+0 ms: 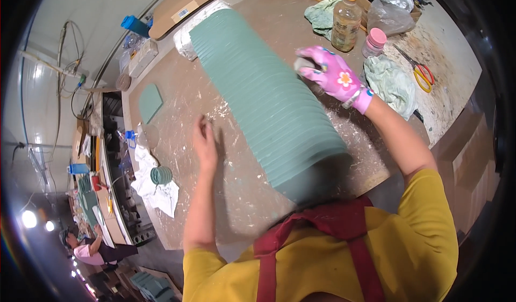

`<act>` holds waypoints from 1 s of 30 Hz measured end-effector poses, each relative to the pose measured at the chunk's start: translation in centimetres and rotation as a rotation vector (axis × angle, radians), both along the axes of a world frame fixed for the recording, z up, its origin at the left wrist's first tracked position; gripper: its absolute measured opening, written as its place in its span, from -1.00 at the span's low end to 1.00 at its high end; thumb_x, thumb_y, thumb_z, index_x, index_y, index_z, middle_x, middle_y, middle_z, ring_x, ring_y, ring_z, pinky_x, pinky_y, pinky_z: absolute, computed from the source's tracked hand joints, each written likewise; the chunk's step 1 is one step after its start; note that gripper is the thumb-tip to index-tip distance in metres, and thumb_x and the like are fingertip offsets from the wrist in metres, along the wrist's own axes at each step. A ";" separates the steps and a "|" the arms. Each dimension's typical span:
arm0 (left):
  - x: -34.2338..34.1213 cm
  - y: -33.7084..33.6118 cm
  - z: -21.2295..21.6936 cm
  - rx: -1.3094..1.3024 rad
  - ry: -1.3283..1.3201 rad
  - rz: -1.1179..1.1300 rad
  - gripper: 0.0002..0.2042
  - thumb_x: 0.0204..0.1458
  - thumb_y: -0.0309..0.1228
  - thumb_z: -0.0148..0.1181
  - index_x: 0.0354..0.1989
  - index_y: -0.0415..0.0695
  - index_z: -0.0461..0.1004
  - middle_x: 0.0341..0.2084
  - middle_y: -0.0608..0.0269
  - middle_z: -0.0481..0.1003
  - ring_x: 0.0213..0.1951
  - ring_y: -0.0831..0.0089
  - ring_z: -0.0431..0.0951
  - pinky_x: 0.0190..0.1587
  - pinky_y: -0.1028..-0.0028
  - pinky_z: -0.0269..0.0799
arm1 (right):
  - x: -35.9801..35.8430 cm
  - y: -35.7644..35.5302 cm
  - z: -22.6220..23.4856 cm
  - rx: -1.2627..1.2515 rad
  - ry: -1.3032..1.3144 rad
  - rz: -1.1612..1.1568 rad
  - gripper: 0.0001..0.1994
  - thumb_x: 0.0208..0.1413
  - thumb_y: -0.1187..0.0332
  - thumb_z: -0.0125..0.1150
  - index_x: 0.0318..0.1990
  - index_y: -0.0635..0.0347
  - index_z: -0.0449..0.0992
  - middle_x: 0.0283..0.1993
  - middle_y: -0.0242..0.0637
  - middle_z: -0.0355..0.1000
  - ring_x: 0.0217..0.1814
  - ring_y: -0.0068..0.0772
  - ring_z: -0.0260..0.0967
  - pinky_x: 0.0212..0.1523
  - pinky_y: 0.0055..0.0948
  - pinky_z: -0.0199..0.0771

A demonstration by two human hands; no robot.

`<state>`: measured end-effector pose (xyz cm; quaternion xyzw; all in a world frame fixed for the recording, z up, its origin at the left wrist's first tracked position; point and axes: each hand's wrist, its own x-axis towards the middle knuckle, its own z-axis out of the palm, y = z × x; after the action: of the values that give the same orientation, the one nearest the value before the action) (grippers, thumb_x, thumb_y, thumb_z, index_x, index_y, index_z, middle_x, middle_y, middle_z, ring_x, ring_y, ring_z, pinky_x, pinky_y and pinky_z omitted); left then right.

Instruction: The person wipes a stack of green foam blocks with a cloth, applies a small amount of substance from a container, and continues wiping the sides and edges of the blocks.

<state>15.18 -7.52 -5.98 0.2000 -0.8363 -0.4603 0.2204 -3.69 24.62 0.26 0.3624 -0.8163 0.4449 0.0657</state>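
Right fingers: your gloved right hand (336,76) curls round a small pale pad (301,64), pressed on the ribbed green stack (266,103).
Left fingers: your bare left hand (204,143) is loosely bent, holding nothing, on the workbench (183,95) beside the stack.
Nearby: amber bottle (345,22), pink-lidded jar (374,42), rags, scissors (421,71) behind your right wrist.
Edge: the stack's near end overhangs the bench edge.

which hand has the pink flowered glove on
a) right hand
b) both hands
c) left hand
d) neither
a: the right hand wears the pink flowered glove and rests on the long ribbed green piece, pressing a small pale pad against it, while the left hand is bare above the stained tabletop.
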 end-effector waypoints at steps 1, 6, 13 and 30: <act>1.5 3.3 1.6 0.092 -0.091 -0.056 -0.57 0.21 -0.35 0.00 0.21 -0.27 0.20 -0.06 0.11 0.39 -0.02 0.36 0.40 0.06 0.40 0.30 | 0.0 -0.4 0.3 0.002 -0.005 -0.007 -0.64 0.10 0.23 0.15 0.01 0.21 0.42 -0.05 -0.07 0.43 -0.06 0.03 0.42 -0.07 -0.20 0.43; 11.1 14.8 4.3 0.475 -0.118 -0.196 -0.21 0.04 -0.18 0.07 0.40 -0.14 -0.16 0.35 0.10 -0.01 0.32 0.22 0.07 0.26 0.29 0.06 | 0.5 -3.0 0.0 0.100 0.037 0.313 -0.74 0.13 0.29 0.09 -0.04 0.11 0.44 -0.17 -0.13 0.44 -0.13 -0.05 0.43 -0.15 -0.18 0.44; 11.1 19.1 3.2 0.386 -0.169 -0.156 0.02 -0.19 -0.43 0.33 0.40 -0.18 -0.30 0.29 0.01 0.03 0.30 0.17 0.08 0.30 0.24 0.00 | 0.4 3.0 -4.0 0.146 0.197 0.039 -0.79 0.09 0.29 0.11 -0.14 0.13 0.47 -0.25 -0.12 0.41 -0.20 -0.06 0.42 -0.19 -0.16 0.43; 10.6 19.1 -0.7 0.324 -0.063 -0.167 -0.01 -0.13 -0.44 0.37 0.36 -0.32 -0.29 0.27 -0.21 -0.03 0.29 0.01 0.06 0.31 0.22 0.00 | 3.0 4.9 -9.7 0.120 -0.353 -0.095 -0.56 0.03 0.13 0.23 0.01 0.20 0.45 0.01 -0.03 0.43 0.05 -0.03 0.40 0.06 -0.26 0.39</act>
<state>25.79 11.59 -6.71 0.1772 -0.7713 -0.5994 0.1199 -0.65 29.52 -9.42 0.2430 -0.8565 0.4484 -0.0792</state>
